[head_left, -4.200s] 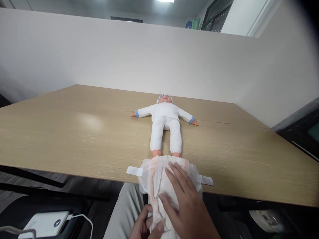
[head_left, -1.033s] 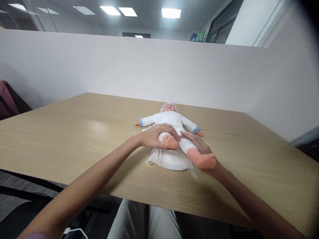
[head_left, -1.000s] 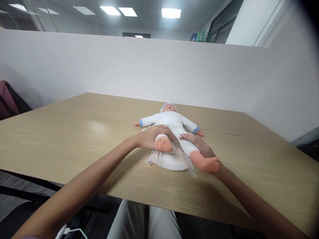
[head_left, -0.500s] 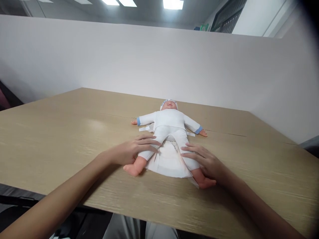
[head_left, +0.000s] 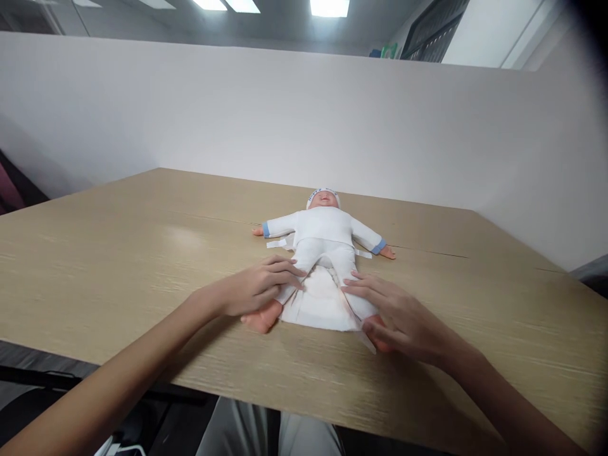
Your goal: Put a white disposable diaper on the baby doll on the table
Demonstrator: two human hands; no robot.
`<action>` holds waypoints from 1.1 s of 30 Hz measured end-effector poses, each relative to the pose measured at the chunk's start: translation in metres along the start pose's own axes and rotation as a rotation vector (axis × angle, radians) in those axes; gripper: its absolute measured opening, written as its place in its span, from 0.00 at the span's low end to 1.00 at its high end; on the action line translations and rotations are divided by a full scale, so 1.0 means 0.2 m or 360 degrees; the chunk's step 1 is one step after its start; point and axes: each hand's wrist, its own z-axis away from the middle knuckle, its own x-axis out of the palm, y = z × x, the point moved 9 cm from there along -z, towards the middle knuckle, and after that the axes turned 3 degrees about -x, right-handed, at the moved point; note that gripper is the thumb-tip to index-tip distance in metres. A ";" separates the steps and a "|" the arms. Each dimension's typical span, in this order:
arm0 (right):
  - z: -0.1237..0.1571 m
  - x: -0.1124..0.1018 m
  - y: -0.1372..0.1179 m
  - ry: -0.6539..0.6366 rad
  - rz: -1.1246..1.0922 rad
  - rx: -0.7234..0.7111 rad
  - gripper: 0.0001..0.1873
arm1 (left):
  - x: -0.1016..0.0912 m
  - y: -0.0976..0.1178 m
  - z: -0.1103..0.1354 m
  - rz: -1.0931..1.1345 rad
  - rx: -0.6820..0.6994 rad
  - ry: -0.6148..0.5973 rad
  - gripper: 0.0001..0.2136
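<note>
A baby doll (head_left: 323, 223) in a white suit with blue cuffs and a white headband lies on its back, head away from me, arms out and legs apart. Beneath its hips and between its legs an opened white diaper (head_left: 323, 307) is spread, its tabs sticking out at the waist. My left hand (head_left: 261, 283) rests with outstretched fingers on the doll's leg at left, above its bare foot. On the other leg lies my right hand (head_left: 396, 313), fingers spread across the thigh, thumb near the lower leg, largely hiding that foot.
The doll lies on a wide wooden table (head_left: 118, 253). A white partition (head_left: 266, 114) rises behind its far edge. Below the near edge show my grey-trousered legs (head_left: 237, 427) and a white object (head_left: 118, 448) at lower left.
My right hand has shifted slightly, its thumb coming forward over the doll's lower leg and covering the foot. My left hand stays on the other leg, whose foot has moved slightly inward.
</note>
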 end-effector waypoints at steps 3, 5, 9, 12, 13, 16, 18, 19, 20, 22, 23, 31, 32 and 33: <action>0.00 0.05 -0.11 0.0053 0.0325 -0.0023 0.44 | 0.04 0.08 -0.01 -0.0141 -0.0136 0.0059 0.28; 0.00 0.09 -0.15 0.0141 0.0477 0.0007 0.43 | 0.10 0.12 -0.01 -0.0328 -0.0204 0.0115 0.32; 0.00 0.16 -0.15 0.0271 0.0636 0.0118 0.29 | 0.17 0.15 -0.01 -0.0528 -0.0314 0.0200 0.19; 0.00 0.17 -0.14 0.0322 0.0679 0.0141 0.29 | 0.17 0.16 0.00 -0.0533 -0.0332 0.0227 0.14; 0.01 0.17 -0.14 0.0341 0.0680 0.0134 0.29 | 0.16 0.16 0.01 -0.0522 -0.0329 0.0239 0.14; 0.02 0.16 -0.15 0.0421 0.0662 0.0082 0.28 | 0.12 0.18 0.03 -0.0432 -0.0318 0.0264 0.13; 0.04 0.14 -0.16 0.0468 0.0632 0.0054 0.26 | 0.10 0.19 0.04 -0.0346 -0.0322 0.0272 0.11; 0.04 0.14 -0.17 0.0485 0.0610 0.0049 0.26 | 0.09 0.20 0.04 -0.0306 -0.0331 0.0272 0.11; 0.05 0.13 -0.18 0.0492 0.0583 0.0048 0.26 | 0.08 0.20 0.05 -0.0271 -0.0349 0.0271 0.12; 0.05 0.11 -0.21 0.0480 0.0505 0.0058 0.26 | 0.06 0.21 0.06 -0.0208 -0.0400 0.0263 0.13; 0.05 0.10 -0.22 0.0462 0.0450 0.0064 0.25 | 0.05 0.21 0.06 -0.0176 -0.0423 0.0257 0.14; -0.04 -0.09 -0.13 0.0367 -0.0059 0.0287 0.16 | -0.13 0.14 0.00 -0.0009 -0.0606 0.0271 0.11; -0.08 -0.12 -0.09 0.0375 -0.0152 0.0323 0.17 | -0.17 0.12 -0.04 0.0003 -0.0600 0.0286 0.13; -0.12 -0.15 -0.05 0.0397 -0.0238 0.0338 0.19 | -0.21 0.10 -0.08 0.0012 -0.0587 0.0307 0.14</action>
